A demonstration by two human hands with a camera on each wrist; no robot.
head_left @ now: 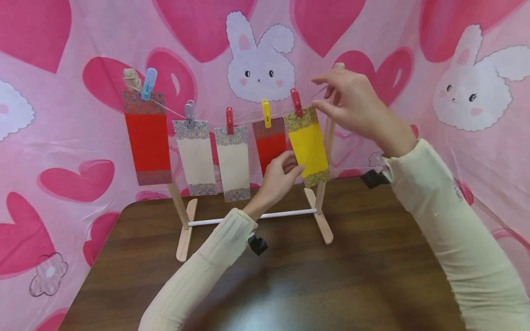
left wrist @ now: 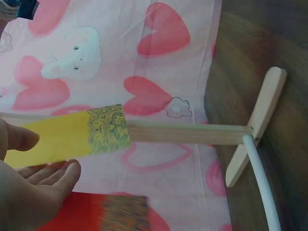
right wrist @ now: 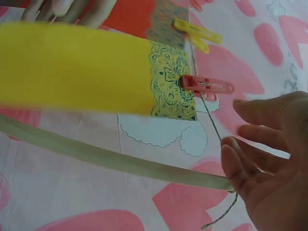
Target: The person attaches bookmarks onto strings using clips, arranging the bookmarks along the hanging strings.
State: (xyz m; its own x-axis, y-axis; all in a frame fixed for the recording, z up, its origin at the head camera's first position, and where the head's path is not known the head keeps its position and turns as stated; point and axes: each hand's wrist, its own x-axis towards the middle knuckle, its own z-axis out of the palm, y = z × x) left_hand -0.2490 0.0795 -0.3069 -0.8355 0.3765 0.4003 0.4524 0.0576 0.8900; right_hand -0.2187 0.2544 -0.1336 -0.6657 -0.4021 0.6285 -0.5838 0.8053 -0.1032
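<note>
A yellow card point(head_left: 307, 147) with patterned ends hangs from the string point(right wrist: 211, 118) by a red clothespin point(head_left: 296, 103). My left hand point(head_left: 279, 179) is at the card's left edge, its thumb and fingers apart; in the left wrist view the thumb point(left wrist: 21, 139) overlaps the yellow. Up by the right post, my right hand point(head_left: 352, 103) has its fingers spread loosely beside the clothespin, close to the string's end. Left of the yellow card, a red card point(head_left: 269, 142) hangs under a yellow clothespin point(head_left: 266, 113), partly covered by my left hand.
The wooden stand has two posts, flat feet point(head_left: 319, 216) and a white crossbar point(head_left: 290, 213), on a brown table point(head_left: 331, 276). Two white cards point(head_left: 233, 163) and another red card point(head_left: 147, 142) hang further left. A pink printed cloth point(head_left: 198, 27) stands behind.
</note>
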